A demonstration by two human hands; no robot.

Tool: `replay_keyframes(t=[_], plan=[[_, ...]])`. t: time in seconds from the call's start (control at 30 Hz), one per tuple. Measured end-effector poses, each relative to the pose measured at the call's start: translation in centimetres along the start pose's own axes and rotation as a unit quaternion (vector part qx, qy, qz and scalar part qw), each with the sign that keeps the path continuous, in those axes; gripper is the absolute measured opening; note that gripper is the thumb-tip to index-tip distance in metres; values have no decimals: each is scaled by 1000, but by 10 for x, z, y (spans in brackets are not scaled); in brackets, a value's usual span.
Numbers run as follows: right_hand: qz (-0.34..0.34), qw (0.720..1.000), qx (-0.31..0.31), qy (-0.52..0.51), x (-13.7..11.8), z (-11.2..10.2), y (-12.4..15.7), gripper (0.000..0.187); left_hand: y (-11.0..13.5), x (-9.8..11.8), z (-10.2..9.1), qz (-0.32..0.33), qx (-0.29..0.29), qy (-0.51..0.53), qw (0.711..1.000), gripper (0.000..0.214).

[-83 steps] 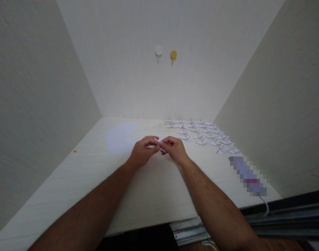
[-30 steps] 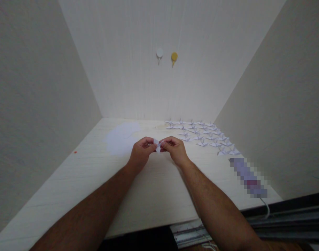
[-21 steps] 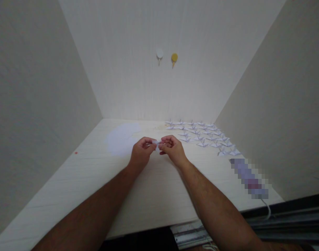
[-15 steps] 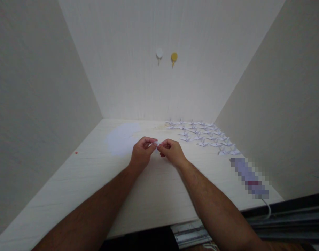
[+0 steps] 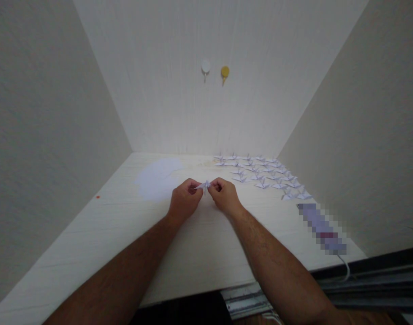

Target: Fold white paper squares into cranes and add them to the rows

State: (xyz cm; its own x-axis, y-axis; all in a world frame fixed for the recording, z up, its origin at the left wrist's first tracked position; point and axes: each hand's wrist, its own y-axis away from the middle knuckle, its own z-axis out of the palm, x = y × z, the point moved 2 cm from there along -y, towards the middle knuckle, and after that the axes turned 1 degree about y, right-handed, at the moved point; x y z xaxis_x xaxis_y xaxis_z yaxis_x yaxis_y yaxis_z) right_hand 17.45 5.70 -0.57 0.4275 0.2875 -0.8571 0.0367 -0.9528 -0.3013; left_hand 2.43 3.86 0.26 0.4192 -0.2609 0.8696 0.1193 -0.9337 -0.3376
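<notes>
Between my two hands is a small white paper crane point(image 5: 205, 185), held above the middle of the table. My left hand point(image 5: 186, 198) pinches its left side between thumb and fingers. On the other side my right hand point(image 5: 224, 195) grips the crane's right part, the fingers curled in. The far fingertips of both hands are partly hidden. Several finished-looking paper cranes point(image 5: 255, 174) stand in rows to the right, beyond my right hand. White paper sheets point(image 5: 157, 180) lie to the left, just past my left hand.
A blurred-out, pixelated long object point(image 5: 323, 230) with a white cord point(image 5: 346, 270) lies at the table's right edge. Walls enclose the table point(image 5: 118, 234) on three sides. A white hook point(image 5: 205, 67) and a yellow hook point(image 5: 225, 72) hang on the back wall.
The paper crane shows more between my hands now, its wings spread sideways. Both hands have shifted only slightly, and their grip has moved out to the crane's two sides.
</notes>
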Motion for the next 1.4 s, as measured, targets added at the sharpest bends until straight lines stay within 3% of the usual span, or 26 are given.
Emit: replay_keyframes(t=[0.13,0.33,0.47,0.63,1.03,1.2,1.4], plan=[[-15,999,-31,24,-1,-2,1,18,-2,-1,-2,1,-20,6,1000,19],[2,997,-79,-2,-2,-9,-1,22,-7,-10,0,-61,-93,133,985,21],[48,983,-133,-118,-3,-12,-3,18,-8,-12,1,-131,-142,311,930,21],[76,931,-177,-311,-3,-7,-2,15,-5,-8,-2,-165,-190,427,869,21],[86,843,-278,-452,-13,-3,9,27,1,4,-9,-110,-336,494,794,18],[85,839,-286,-455,-12,-2,10,31,2,4,-10,-107,-358,493,786,17],[67,840,-267,-467,-14,-2,10,34,1,3,-8,-111,-326,500,795,19]])
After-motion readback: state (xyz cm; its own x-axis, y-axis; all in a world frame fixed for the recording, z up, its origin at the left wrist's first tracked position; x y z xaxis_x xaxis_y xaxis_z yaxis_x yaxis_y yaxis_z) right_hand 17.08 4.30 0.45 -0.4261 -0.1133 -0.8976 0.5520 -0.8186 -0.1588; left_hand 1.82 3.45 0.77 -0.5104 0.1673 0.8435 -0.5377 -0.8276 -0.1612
